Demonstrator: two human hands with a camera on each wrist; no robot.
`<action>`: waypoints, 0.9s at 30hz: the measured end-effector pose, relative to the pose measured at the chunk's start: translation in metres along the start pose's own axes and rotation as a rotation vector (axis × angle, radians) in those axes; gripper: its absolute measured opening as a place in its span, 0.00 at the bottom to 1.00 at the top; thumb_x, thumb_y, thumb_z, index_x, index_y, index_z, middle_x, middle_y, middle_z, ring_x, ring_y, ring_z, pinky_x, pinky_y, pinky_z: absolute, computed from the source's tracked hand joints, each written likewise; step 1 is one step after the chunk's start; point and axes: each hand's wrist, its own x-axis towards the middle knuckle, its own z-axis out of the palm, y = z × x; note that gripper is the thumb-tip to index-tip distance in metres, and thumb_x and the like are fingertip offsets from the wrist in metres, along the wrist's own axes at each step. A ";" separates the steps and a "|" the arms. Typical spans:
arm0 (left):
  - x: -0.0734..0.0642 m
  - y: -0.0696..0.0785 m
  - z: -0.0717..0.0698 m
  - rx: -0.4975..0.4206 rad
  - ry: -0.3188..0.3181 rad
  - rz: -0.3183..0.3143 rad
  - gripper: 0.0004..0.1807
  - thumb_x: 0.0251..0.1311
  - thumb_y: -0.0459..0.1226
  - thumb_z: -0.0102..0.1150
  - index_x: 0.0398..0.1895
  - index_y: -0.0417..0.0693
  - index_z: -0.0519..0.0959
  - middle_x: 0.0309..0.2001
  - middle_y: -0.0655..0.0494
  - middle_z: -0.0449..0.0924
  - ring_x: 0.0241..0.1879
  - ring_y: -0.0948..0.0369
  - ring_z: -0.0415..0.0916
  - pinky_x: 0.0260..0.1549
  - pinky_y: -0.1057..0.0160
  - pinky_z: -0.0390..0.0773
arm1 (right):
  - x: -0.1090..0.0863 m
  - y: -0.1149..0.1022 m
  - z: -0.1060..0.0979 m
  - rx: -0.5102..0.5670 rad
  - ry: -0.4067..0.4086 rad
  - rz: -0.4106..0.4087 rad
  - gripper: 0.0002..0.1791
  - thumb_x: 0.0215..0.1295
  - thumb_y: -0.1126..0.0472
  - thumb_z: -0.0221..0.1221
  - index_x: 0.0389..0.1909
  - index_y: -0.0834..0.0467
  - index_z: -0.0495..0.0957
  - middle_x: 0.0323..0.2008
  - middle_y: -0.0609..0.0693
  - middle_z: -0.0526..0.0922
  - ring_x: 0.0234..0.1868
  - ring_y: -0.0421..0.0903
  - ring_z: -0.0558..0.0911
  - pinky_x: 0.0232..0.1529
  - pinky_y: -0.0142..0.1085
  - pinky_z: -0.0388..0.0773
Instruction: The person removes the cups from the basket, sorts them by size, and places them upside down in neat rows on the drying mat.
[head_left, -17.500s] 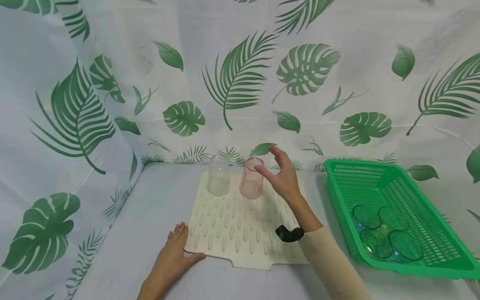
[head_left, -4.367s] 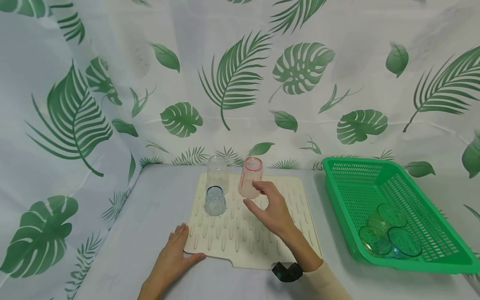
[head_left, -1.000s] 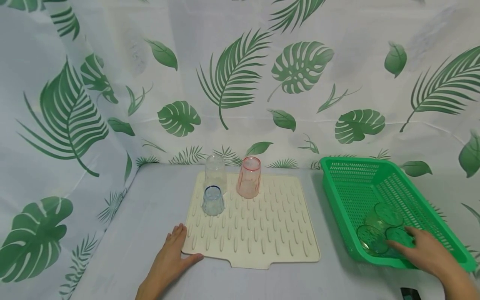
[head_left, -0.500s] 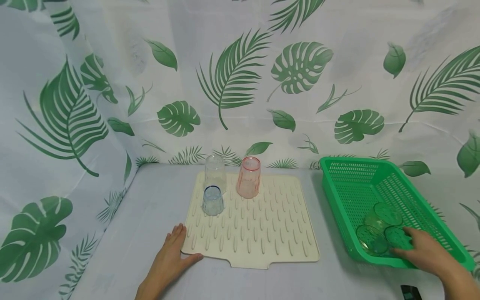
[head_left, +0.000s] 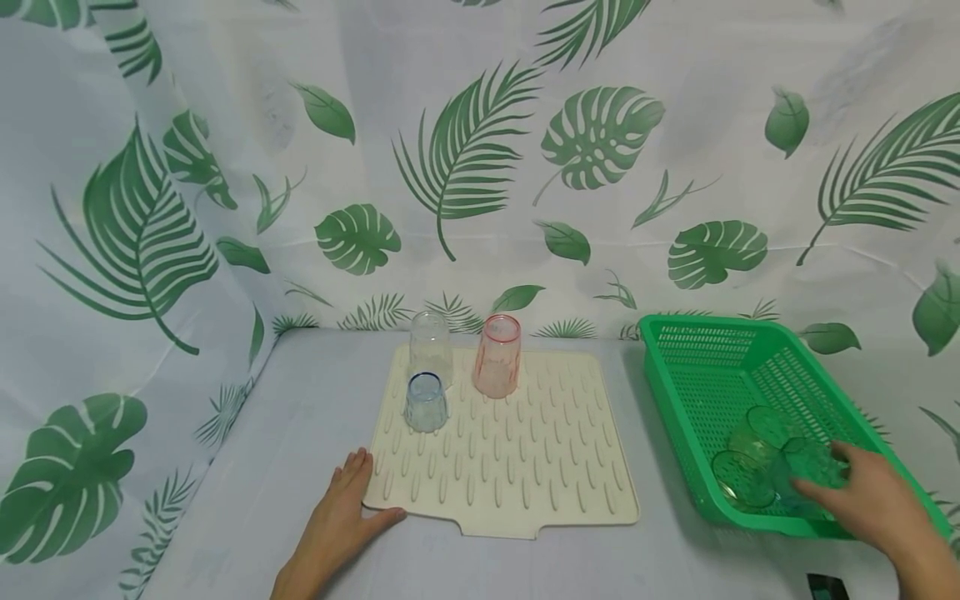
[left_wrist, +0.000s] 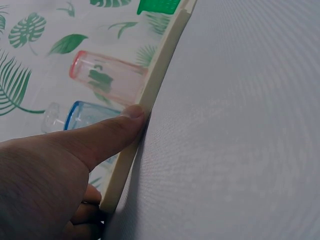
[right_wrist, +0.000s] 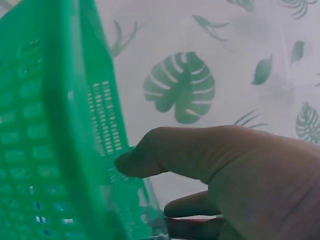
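Note:
My right hand (head_left: 873,496) holds a clear drinking glass (head_left: 812,463) by its side, thumb and fingers on either side of it, inside the green plastic basket (head_left: 678,442). In the right wrist view the glass (right_wrist: 145,212) shows partly behind the basket's rim. Two more glasses, one yellowish (head_left: 742,481) and one behind it (head_left: 772,427), stand beside it. My left hand (head_left: 333,521) rests at the near left corner of a cream drying mat (head_left: 540,467), thumb along its front edge (left_wrist: 125,165). Upside down on the mat are a clear glass (head_left: 431,342), a pink glass (head_left: 497,358) and a short blue-rimmed glass (head_left: 426,404).
The mat and basket lie on a pale cloth-covered table (head_left: 292,400). A white curtain with green leaves (head_left: 480,167) hangs behind and to the left. The basket's raised walls surround the right hand's glass.
Over the last second my right hand has closed on the glass in the basket and shifted it slightly up and right. Earlier, the blue-rimmed glass came onto the mat. The left hand stays put.

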 end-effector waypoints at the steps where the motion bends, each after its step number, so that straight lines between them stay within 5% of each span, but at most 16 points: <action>1: 0.000 0.000 0.000 0.001 -0.001 0.000 0.56 0.45 0.61 0.64 0.70 0.35 0.56 0.72 0.40 0.52 0.73 0.46 0.47 0.72 0.47 0.49 | -0.002 -0.002 -0.001 0.006 0.037 0.002 0.53 0.56 0.45 0.62 0.57 0.88 0.51 0.48 0.84 0.62 0.43 0.76 0.70 0.36 0.60 0.75; 11: -0.001 0.001 -0.001 0.006 -0.017 -0.017 0.57 0.45 0.63 0.63 0.70 0.36 0.56 0.73 0.41 0.51 0.73 0.47 0.47 0.72 0.46 0.49 | -0.017 -0.027 -0.011 0.092 0.335 -0.036 0.51 0.59 0.46 0.59 0.65 0.81 0.48 0.52 0.80 0.62 0.47 0.73 0.66 0.41 0.66 0.67; 22: -0.001 0.000 0.001 -0.009 -0.005 -0.009 0.57 0.44 0.63 0.63 0.70 0.36 0.55 0.73 0.42 0.51 0.74 0.48 0.46 0.72 0.47 0.48 | -0.029 -0.073 -0.011 0.287 0.413 -0.161 0.47 0.57 0.48 0.63 0.68 0.70 0.53 0.56 0.73 0.66 0.47 0.68 0.69 0.41 0.58 0.67; 23: -0.001 -0.001 0.001 -0.011 -0.004 -0.008 0.57 0.45 0.63 0.63 0.70 0.36 0.55 0.73 0.42 0.51 0.74 0.48 0.47 0.72 0.47 0.48 | -0.030 -0.077 -0.010 0.299 0.423 -0.172 0.47 0.56 0.48 0.64 0.69 0.68 0.54 0.56 0.71 0.67 0.47 0.66 0.69 0.41 0.55 0.68; 27: -0.001 0.000 0.001 -0.012 -0.003 -0.004 0.57 0.45 0.63 0.63 0.70 0.36 0.56 0.73 0.42 0.51 0.73 0.47 0.47 0.72 0.47 0.49 | -0.031 -0.089 -0.005 0.354 0.467 -0.222 0.45 0.55 0.50 0.66 0.69 0.63 0.57 0.56 0.65 0.70 0.48 0.32 0.68 0.41 0.31 0.65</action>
